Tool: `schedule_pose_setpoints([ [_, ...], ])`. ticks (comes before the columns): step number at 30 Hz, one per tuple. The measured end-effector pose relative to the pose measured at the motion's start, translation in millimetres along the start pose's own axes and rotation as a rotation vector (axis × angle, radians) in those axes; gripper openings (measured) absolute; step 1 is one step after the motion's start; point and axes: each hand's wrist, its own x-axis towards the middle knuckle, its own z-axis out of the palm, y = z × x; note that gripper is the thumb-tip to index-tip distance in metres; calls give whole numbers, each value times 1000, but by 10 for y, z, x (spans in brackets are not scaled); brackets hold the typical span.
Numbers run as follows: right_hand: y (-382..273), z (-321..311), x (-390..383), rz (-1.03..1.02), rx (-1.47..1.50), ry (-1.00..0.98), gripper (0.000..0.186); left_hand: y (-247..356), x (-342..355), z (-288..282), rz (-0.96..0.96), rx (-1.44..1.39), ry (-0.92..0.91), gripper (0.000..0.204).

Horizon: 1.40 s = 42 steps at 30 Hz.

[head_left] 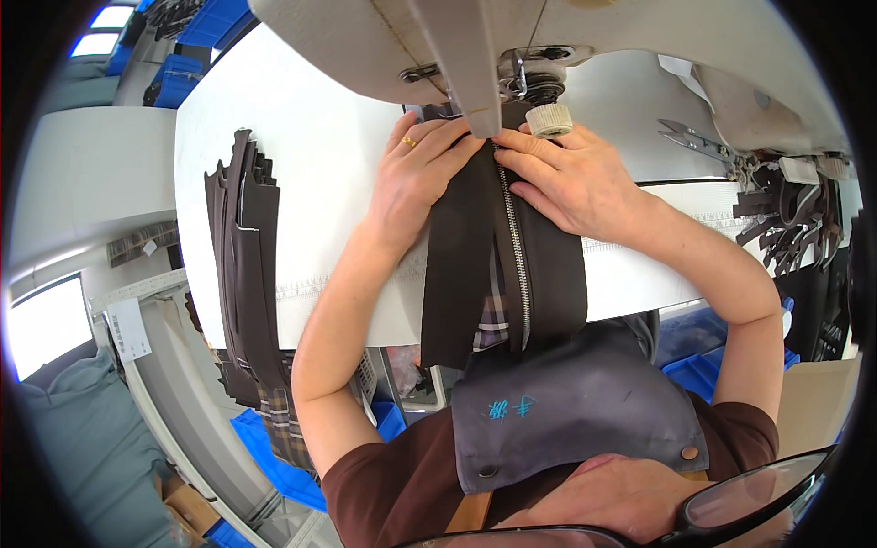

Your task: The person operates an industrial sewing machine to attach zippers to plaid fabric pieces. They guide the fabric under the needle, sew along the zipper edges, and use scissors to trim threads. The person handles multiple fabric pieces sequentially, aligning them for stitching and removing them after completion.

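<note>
A dark brown panel (555, 265) with a silver-toothed metal zipper (513, 237) lies under the sewing machine head (365, 46) and hangs over the table's near edge. Through a gap beside the zipper, plaid lining (493, 315) shows. My left hand (422, 164), a ring on one finger, lies on the left side of the panel with its fingers stretched out. My right hand (575, 173) rests on the other side, fingers reaching to the zipper and thumb apart. The machine's light-coloured bar hides the stitching spot and some left fingertips.
A stack of dark brown strips (245, 247) lies on the white table (320, 183) at left, with plaid cloth (283, 420) hanging below. To the right are scissors (694, 139) and a bunch of dark pieces (795, 219). Blue bins (279, 461) stand below the table.
</note>
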Motion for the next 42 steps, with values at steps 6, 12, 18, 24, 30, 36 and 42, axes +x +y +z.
schedule_pose_setpoints([
  [6, 5, 6, -18, 24, 37, -7, 33, 9, -15, -28, -9, 102, -60, 35],
  [12, 31, 1, -21, 18, 71, 1, 33, 166, 24, -113, -112, 45, -150, 49],
  [18, 50, 10, -40, 17, 97, 28, 33, 133, -44, -72, -109, 110, -188, 50],
  [24, 61, -6, -33, -3, 92, 27, 31, 178, -27, -72, -112, 110, -151, 45],
  [30, 41, -25, -11, -8, 74, 18, 28, 162, -46, -46, -107, 98, -131, 42],
  [36, 39, -21, -21, -3, 71, 11, 28, 158, -68, -26, -122, 68, -119, 41],
  [42, 83, -10, -41, 23, 138, -32, 36, 156, -71, -36, -100, 134, -138, 42],
])
